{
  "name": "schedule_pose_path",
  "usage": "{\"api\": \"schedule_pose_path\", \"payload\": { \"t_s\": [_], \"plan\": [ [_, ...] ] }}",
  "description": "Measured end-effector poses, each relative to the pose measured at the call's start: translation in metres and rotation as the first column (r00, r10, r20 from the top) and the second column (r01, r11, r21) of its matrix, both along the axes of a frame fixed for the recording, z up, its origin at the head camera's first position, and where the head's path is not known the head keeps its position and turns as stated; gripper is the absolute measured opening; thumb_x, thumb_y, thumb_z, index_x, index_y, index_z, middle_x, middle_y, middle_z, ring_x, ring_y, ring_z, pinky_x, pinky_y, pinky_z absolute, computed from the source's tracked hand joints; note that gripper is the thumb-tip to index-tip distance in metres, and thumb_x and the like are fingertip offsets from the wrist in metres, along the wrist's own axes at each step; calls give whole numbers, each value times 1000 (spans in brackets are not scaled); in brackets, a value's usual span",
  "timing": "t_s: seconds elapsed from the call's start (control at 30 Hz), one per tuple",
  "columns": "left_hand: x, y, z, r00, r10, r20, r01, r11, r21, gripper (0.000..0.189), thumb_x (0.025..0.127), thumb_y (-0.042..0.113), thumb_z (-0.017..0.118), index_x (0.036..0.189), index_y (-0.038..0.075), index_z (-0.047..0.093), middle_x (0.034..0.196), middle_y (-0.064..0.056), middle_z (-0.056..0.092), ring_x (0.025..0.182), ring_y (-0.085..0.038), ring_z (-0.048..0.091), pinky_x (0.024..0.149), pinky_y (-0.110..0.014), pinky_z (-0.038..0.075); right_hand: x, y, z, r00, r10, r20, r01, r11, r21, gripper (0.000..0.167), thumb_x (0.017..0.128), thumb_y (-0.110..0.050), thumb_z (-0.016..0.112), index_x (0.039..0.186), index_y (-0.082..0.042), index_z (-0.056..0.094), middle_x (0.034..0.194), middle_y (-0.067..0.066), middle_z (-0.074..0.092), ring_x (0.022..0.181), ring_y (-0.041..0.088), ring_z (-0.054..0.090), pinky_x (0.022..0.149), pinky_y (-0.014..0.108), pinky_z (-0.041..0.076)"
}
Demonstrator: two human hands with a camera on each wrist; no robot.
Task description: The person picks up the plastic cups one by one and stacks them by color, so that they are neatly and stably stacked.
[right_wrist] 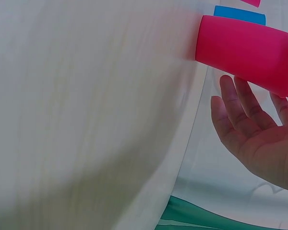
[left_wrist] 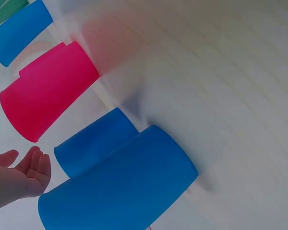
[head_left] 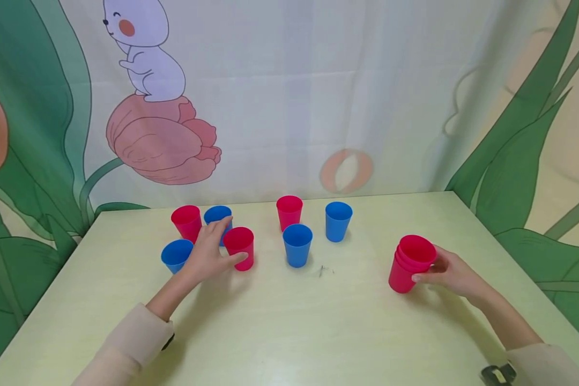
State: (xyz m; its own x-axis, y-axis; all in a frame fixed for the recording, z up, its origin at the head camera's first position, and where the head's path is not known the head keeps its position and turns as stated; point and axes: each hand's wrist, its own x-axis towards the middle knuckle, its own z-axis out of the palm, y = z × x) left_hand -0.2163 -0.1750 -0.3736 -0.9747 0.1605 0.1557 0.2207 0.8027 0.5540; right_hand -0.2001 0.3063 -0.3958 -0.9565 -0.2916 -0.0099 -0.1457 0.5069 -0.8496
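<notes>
Near the left of the table my left hand [head_left: 205, 260] reaches beside a red cup [head_left: 243, 247], thumb and fingers spread. In the left wrist view that hand [left_wrist: 26, 175] has a gap between it and the cups. Behind its fingers stands a blue cup [head_left: 215, 214], partly hidden; another blue cup [head_left: 175, 256] is half covered by the hand. At the right, my right hand [head_left: 458, 276] grips two nested red cups [head_left: 401, 276] between thumb and fingers. The right wrist view shows its fingers [right_wrist: 247, 108] against the lower side of the red cup [right_wrist: 245, 50].
A red cup [head_left: 187, 224] stands at the back left. Toward the middle are another red cup [head_left: 289, 212], a blue cup [head_left: 297, 249] and a further blue cup [head_left: 338, 225]. A small dark mark [head_left: 322, 271] lies on the table [head_left: 289, 332]. A printed curtain [head_left: 270, 118] hangs behind.
</notes>
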Motion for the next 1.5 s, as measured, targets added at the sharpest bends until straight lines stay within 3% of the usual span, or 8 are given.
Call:
{"api": "schedule_pose_path", "payload": {
  "t_s": [0.37,0.7,1.1,1.5],
  "plan": [
    [-7,-1,-5,994,37,106,-37,999,-2,88,73,32,75,140,3,27,136,-21,35,126,-40,27,82,-53,46,0,1,0,1000,2,-12,-2,1000,8,61,78,-15,72,128,0,41,114,17,53,94,26,55,71,33,51],
    [-11,1,-7,985,55,162,-55,998,-4,85,74,33,74,139,3,29,137,-21,34,127,-41,25,81,-53,46,1,1,2,1000,15,-16,-16,1000,-5,61,79,-12,70,130,1,40,115,19,52,95,27,55,70,33,51],
    [-13,4,-9,982,61,177,-67,997,25,82,74,31,75,138,3,31,135,-20,36,124,-39,30,78,-49,49,2,1,4,1000,12,-15,-12,1000,0,61,78,-12,71,129,3,40,113,19,52,93,28,54,70,33,51],
    [-10,7,-4,990,48,133,-53,998,31,81,72,29,76,136,3,33,130,-20,40,120,-37,35,76,-48,50,2,1,3,1000,13,-13,-13,1000,-10,60,79,-12,70,129,2,41,115,19,52,95,28,54,71,33,51]
  ]
}}
